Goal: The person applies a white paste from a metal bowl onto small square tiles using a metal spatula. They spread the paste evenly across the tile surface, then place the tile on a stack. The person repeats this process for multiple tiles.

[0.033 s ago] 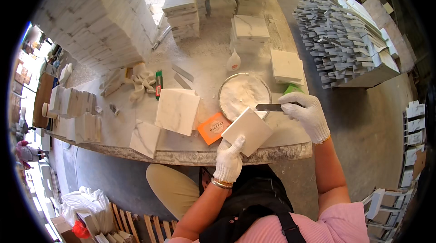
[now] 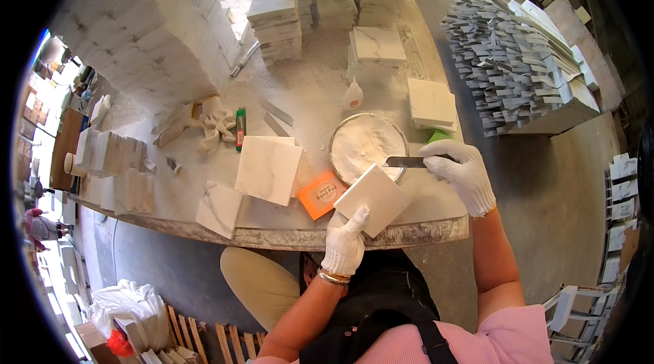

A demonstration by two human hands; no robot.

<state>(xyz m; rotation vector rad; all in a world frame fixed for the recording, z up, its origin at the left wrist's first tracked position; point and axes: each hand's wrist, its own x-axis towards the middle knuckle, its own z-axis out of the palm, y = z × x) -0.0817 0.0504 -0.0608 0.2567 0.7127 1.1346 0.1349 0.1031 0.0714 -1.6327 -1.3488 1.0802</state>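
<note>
Two gloved hands (image 2: 344, 245), one bowl (image 2: 368, 143), one bottle (image 2: 352, 95).

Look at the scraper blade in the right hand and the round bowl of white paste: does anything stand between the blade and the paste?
Nothing visible does. The right hand holds the scraper blade with its tip already over the rim of the bowl of white paste. The white tile held by the left hand sits below, nearer the table edge, clear of that path.

Left hand (image 2: 345, 245) gloved, fingers closed in grip, forearm bare, bangle at wrist. Right hand (image 2: 460, 175) gloved, fingers curled shut, arm extended forward.
</note>
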